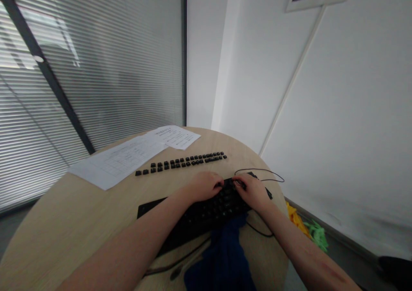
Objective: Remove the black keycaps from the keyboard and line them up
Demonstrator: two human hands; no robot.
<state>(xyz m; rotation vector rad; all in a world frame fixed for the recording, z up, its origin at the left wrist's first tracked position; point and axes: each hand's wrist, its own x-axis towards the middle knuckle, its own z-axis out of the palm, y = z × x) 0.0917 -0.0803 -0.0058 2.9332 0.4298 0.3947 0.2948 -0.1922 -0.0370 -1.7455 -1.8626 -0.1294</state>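
A black keyboard [201,213] lies at a slant on the round table, partly covered by my forearms. My left hand [206,185] rests at its far edge, fingers curled in and thumb close to the index finger. Just right of it, my right hand [252,190] bends over the keyboard's upper right part, its fingers pinched together. A small thin, shiny thing shows by the right fingertips, too small to name. Whatever the left fingers pinch is hidden. Beyond the hands, loose black keycaps [183,161] are lined up in two rows on the table.
Printed paper sheets [124,158] lie at the back left of the round wooden table [74,213]. A dark blue cloth [222,261] is bunched at the near edge, beside cables [180,261]. A thin black cord [273,173] loops at the right. White walls stand close behind.
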